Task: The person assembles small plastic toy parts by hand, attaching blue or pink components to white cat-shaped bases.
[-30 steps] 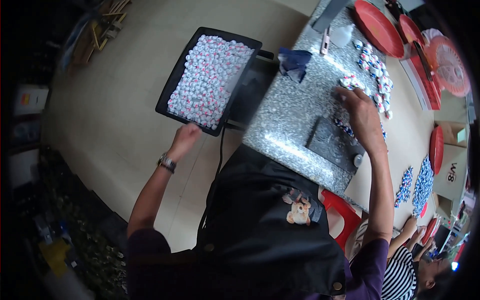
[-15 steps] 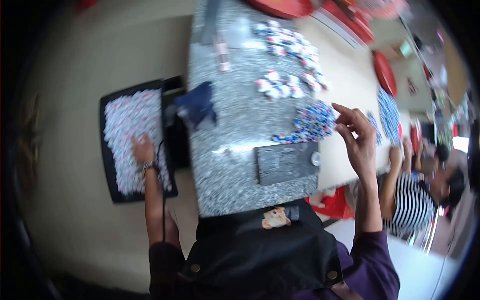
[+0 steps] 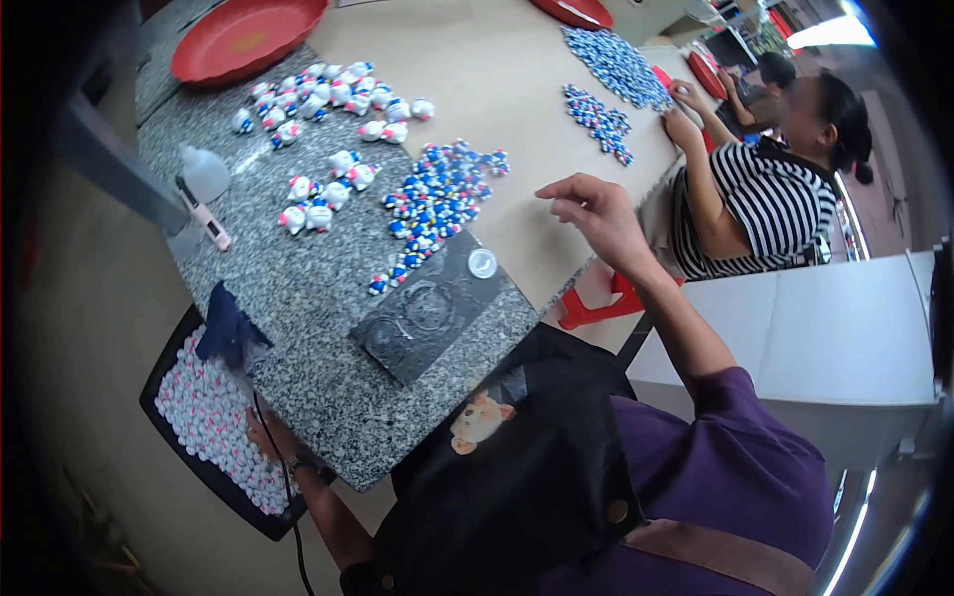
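My left hand [image 3: 270,434] is down at a black tray [image 3: 157,382] filled with small white pieces with pink marks [image 3: 214,422], beside and below the table edge. Its fingers are among the pieces and partly hidden, so whether they grip any is unclear. My right hand [image 3: 599,221] hangs in the air right of the table corner, fingers loosely bent and apart, with nothing visible in them. Nearest to it on the table lies a pile of small blue-and-white figures [image 3: 437,194]. A dark grey slab [image 3: 422,323] with a round clear-white cap [image 3: 482,263] sits in front of that pile.
Larger white figures [image 3: 323,194] stand in groups on the granite table [image 3: 298,368], with a red dish [image 3: 243,40] behind. A dark blue cloth [image 3: 231,328], a pink pen-like tool [image 3: 211,226] and a clear bottle [image 3: 204,171] are leftward. A co-worker in stripes [image 3: 755,204] sits at right.
The view has turned, so the table now lies slanted. My left hand stays by the tray, now nearer the table edge. My right hand remains raised, its fingers a little more bent.
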Tool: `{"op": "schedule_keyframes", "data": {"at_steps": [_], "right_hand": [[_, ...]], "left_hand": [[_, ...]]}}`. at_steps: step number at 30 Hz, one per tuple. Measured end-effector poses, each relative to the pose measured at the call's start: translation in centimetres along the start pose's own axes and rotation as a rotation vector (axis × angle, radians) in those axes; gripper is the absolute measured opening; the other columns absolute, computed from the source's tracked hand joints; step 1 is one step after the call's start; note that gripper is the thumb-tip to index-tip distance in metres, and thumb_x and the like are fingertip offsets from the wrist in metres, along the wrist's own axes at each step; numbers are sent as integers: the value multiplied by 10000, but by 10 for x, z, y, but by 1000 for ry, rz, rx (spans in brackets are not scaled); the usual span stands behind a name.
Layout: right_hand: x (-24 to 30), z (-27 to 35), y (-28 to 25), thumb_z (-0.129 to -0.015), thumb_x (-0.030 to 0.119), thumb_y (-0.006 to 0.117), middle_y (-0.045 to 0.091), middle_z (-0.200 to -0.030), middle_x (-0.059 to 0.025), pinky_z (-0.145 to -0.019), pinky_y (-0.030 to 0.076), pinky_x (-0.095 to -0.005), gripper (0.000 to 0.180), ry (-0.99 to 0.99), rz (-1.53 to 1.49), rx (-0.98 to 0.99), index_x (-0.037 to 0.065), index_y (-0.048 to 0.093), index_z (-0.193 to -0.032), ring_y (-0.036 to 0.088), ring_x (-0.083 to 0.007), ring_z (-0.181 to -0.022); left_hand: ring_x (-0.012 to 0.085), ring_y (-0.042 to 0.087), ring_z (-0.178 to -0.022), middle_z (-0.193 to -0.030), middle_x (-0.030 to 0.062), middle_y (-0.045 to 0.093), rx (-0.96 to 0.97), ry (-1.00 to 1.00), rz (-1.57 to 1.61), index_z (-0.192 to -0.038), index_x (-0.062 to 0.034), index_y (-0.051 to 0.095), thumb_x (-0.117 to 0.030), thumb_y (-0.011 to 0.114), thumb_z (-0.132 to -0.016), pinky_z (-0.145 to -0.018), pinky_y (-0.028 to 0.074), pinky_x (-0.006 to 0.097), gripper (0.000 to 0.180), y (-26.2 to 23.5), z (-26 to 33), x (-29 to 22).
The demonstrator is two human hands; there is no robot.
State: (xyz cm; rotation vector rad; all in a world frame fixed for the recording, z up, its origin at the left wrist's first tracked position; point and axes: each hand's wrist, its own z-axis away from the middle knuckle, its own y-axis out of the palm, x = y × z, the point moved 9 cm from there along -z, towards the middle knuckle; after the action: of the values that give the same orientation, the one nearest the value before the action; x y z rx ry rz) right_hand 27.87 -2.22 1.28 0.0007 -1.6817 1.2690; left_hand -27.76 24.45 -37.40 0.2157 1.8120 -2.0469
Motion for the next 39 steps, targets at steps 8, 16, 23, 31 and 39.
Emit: {"op": "schedule_keyframes", "data": {"at_steps": [8,16,23,31,39], "right_hand": [[-14,13,0,-842,33,614,693,-882,-78,-758,504,-280,187,11,-87,-30,17,718,-997,629,-132,-808],[18,-3,16,-886,-10,617,646,-854,-14,-716,480,-239,156,-116,-41,4,11,705,-1013,570,-76,-781],[105,-32,40,-818,-43,651,632,-962,-84,-722,508,-278,282,-506,1,106,76,700,-1069,612,-182,-859],[192,-44,165,-926,420,497,387,-1484,-45,-1108,270,-548,422,-1468,433,433,272,543,-1319,317,-294,-1397],[183,-80,184,-881,326,585,441,-1419,-105,-1053,400,-464,339,-1535,277,597,142,595,-1165,417,-322,-1316]], "left_hand": [[408,611,-915,-1039,189,607,-62,-15,95,-1194,-129,620,-331,620,-866,-767,471,505,384,26,-46,-65],[401,613,-908,-996,191,616,-169,50,129,-1163,-105,637,-317,643,-851,-766,468,504,377,25,-125,-84],[396,614,-901,-959,192,625,-236,118,209,-1136,-84,652,-305,664,-838,-765,466,502,372,15,-5,17],[380,627,-791,-858,210,671,-163,81,325,-989,-15,699,-263,723,-791,-733,479,462,319,3,-19,24],[152,587,-689,-831,53,655,-119,-226,864,-962,-13,676,-206,666,-880,-629,480,328,210,-13,-20,88]]}}
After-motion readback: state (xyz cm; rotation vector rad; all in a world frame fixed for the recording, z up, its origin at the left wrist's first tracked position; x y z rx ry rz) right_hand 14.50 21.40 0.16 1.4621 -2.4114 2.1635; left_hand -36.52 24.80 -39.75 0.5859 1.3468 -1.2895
